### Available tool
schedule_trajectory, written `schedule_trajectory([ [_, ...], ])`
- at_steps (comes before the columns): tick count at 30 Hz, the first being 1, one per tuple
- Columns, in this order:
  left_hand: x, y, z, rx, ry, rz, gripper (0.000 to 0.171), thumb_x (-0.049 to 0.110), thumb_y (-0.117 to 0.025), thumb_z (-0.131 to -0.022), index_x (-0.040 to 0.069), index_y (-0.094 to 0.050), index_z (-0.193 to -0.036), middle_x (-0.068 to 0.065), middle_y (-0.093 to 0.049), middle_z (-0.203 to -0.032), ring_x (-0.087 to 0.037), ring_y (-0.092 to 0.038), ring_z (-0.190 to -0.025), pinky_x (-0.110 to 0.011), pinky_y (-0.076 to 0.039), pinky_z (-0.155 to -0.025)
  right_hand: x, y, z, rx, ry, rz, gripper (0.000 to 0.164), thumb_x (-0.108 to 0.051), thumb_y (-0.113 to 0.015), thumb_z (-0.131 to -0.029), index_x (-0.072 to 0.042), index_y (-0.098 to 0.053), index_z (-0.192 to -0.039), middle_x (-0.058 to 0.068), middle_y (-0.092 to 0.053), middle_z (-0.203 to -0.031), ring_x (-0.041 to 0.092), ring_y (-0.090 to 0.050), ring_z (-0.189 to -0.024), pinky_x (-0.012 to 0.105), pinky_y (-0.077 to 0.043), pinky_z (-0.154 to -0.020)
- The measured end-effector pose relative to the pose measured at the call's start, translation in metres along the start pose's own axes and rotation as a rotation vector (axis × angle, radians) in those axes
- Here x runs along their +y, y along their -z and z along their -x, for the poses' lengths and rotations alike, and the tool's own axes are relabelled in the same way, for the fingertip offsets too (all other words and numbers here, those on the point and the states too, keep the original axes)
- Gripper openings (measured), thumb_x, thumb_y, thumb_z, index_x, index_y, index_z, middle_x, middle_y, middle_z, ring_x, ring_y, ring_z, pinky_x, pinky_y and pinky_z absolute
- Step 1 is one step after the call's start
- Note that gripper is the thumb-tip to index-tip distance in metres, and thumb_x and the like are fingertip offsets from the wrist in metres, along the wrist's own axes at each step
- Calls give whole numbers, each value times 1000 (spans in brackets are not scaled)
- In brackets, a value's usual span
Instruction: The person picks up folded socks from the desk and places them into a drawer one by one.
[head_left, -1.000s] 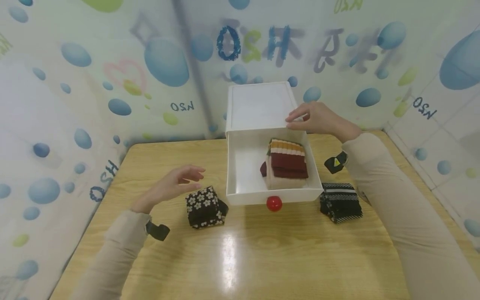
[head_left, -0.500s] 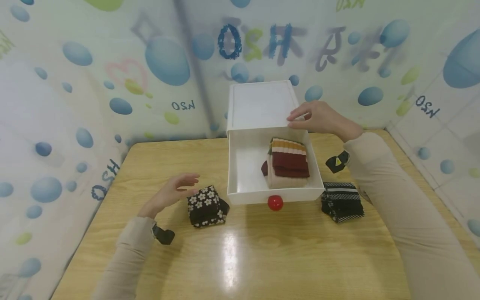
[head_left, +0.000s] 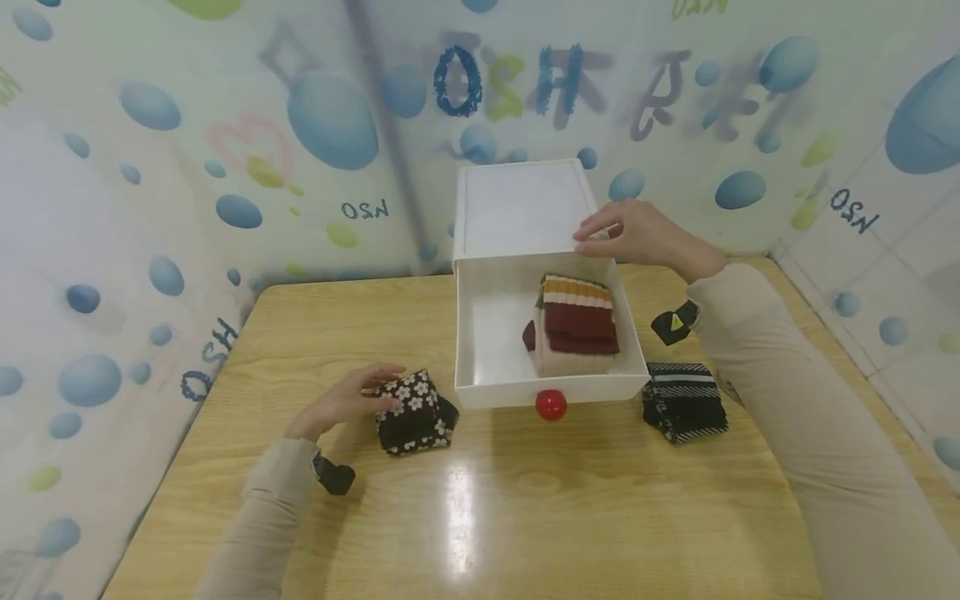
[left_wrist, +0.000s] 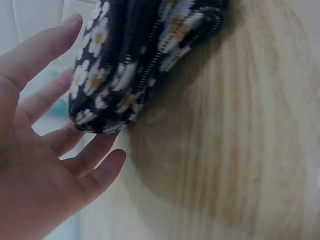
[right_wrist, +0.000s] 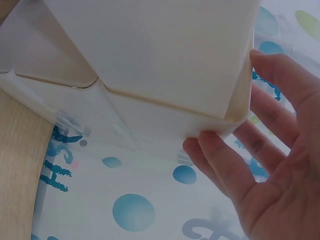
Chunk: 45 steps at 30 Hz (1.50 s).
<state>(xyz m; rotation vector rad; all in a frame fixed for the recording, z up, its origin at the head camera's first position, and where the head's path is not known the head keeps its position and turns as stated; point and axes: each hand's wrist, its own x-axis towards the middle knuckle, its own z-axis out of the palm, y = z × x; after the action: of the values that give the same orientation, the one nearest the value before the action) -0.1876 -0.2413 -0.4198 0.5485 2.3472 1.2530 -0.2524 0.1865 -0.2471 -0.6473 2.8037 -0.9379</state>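
Flower socks (head_left: 412,425): black with white flowers, folded up, on the table (head_left: 360,533) left of the white box (head_left: 525,208) | Hard to see: some fingertips of the left hand (head_left: 345,404), behind the socks | Left hand: spread loosely round the socks' end, no grip | Right hand (head_left: 637,233): bent fingers and thumb hold the box's right edge

In the head view, soft and fairly even light is spread, a white glare is reflected by the wooden table (head_left: 600,517) in front of the white box (head_left: 498,397), and the walls (head_left: 97,267) are stretched towards the edges. In the dimmer left wrist view, the flowered cloth (left_wrist: 130,65) left of the box is blurred, and a soft shadow is cast on the table; in the right one, the box is rendered dull and greyish.
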Motion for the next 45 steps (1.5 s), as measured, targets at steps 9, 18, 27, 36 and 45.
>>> schedule_trajectory([
  [9,-7,-3,1,-15,14,13,62,22,-63,-83,3,-34,-134,-19,-30,-137,-39,-24,-125,-54,-26,-97,2,1,-1,0,1,13,34,-23,-61,-83,-1,-62,-110,17,-50,-122,37,-47,-108,46,-41,-88],
  [18,-13,-4,-1,-10,9,25,62,19,-63,-82,1,-33,-133,-22,-28,-137,-40,-23,-125,-54,-28,-96,2,0,-2,5,2,7,35,-24,-62,-83,-1,-62,-109,17,-50,-121,36,-47,-108,45,-41,-88],
  [27,-15,-8,-2,25,49,-5,64,22,-67,-79,4,-36,-133,-21,-30,-137,-41,-23,-125,-55,-26,-96,2,-1,-1,7,11,16,34,-24,-62,-83,-2,-62,-109,17,-51,-121,36,-48,-106,45,-41,-88],
  [36,-13,-10,-4,50,34,-29,64,19,-69,-77,3,-39,-131,-22,-32,-135,-42,-26,-123,-55,-28,-95,3,-1,-2,3,-4,16,35,-25,-62,-83,-2,-62,-110,16,-50,-122,36,-48,-107,45,-42,-87],
  [45,-9,-13,-1,78,67,-83,60,22,-68,-78,-2,-43,-127,-23,-43,-126,-38,-40,-114,-53,-31,-94,2,-1,-1,7,-7,10,35,-25,-61,-83,-2,-62,-109,16,-50,-122,36,-48,-107,45,-42,-86],
])
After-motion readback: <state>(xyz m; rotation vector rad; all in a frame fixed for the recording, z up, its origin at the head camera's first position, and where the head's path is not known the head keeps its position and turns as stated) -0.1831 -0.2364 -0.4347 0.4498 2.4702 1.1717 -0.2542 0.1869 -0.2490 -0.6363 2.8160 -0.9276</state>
